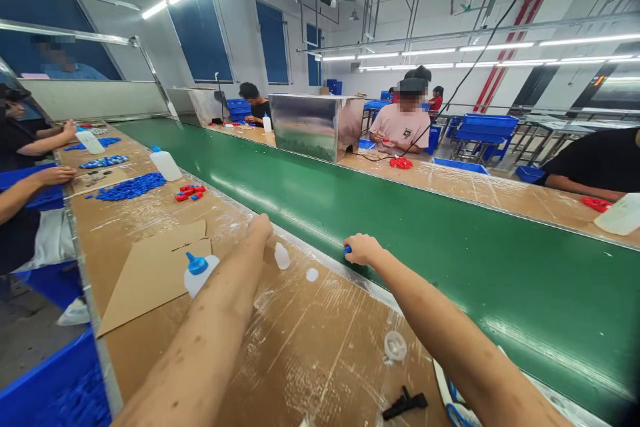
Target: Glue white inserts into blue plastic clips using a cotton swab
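Observation:
My right hand (365,249) reaches over the near edge of the green conveyor belt (300,180), its fingers closed around a small blue piece (347,249). Mostly covered by the fingers, the piece shows only one end. My left hand (260,227) is closed near the belt's metal edge; whatever may be in it is hidden. Just right of that hand a small white translucent bottle (282,256) stands on the brown worktop (300,347), beside a round white disc (312,275). Partly behind my left forearm is a white bottle with a blue spout cap (199,270).
A cardboard sheet (150,273) lies at left, with red pieces (190,193), a blue pile (131,187) and a white bottle (166,164) farther off. Near me are a clear round cap (395,347) and a black tool (405,403). Co-workers sit along both sides.

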The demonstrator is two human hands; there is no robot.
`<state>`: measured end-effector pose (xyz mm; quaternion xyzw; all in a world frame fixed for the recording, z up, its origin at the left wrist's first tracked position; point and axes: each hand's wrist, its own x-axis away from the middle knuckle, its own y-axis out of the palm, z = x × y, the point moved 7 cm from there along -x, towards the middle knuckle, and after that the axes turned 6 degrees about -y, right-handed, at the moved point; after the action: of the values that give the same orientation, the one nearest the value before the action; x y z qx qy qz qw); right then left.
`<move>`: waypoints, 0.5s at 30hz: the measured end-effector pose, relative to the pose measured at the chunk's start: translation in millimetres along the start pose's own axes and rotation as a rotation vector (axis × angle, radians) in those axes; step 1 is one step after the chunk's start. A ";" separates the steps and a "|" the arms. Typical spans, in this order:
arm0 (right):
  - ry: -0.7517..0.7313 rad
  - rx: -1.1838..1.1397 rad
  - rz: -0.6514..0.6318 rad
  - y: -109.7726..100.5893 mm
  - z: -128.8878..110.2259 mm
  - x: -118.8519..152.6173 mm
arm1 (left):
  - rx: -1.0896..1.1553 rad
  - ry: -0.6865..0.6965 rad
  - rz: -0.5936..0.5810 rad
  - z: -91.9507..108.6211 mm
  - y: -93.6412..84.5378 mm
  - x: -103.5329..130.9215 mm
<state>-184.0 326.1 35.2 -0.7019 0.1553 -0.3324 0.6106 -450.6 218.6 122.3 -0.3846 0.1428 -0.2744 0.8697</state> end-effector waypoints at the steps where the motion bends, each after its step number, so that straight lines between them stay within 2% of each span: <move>1: -0.004 0.003 -0.010 -0.7 -0.4 0.6 | -0.012 0.011 0.002 9.9 -6.8 2.5; 3: -0.010 0.005 -0.030 -1.9 -0.6 2.3 | -0.024 0.069 0.011 37.6 -22.1 10.9; 5: -0.013 0.003 -0.047 -2.5 -0.7 5.0 | -0.006 0.174 0.035 71.5 -38.6 29.9; 7: -0.010 -0.007 -0.056 -3.0 -0.5 9.5 | 0.038 0.291 0.059 99.6 -55.8 65.6; 9: -0.004 -0.023 -0.056 -4.2 0.1 16.5 | 0.111 0.416 0.069 110.9 -74.0 119.5; 11: -0.004 -0.039 -0.049 -7.5 0.5 25.6 | 0.272 0.616 0.092 101.9 -95.1 188.8; 12: -0.006 -0.045 -0.043 -10.5 0.5 30.5 | 0.355 0.729 0.087 88.7 -103.0 225.6; 14: -0.020 -0.051 -0.026 -20.5 -0.2 40.0 | 0.404 0.810 0.059 44.6 -104.0 287.4; 15: -0.033 -0.050 -0.015 -28.0 -1.2 44.2 | 0.385 0.822 -0.013 20.0 -93.8 312.6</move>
<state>-157.8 303.4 74.4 -0.7233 0.1483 -0.3215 0.5928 -223.1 -5.1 194.0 -0.0758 0.4204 -0.4312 0.7948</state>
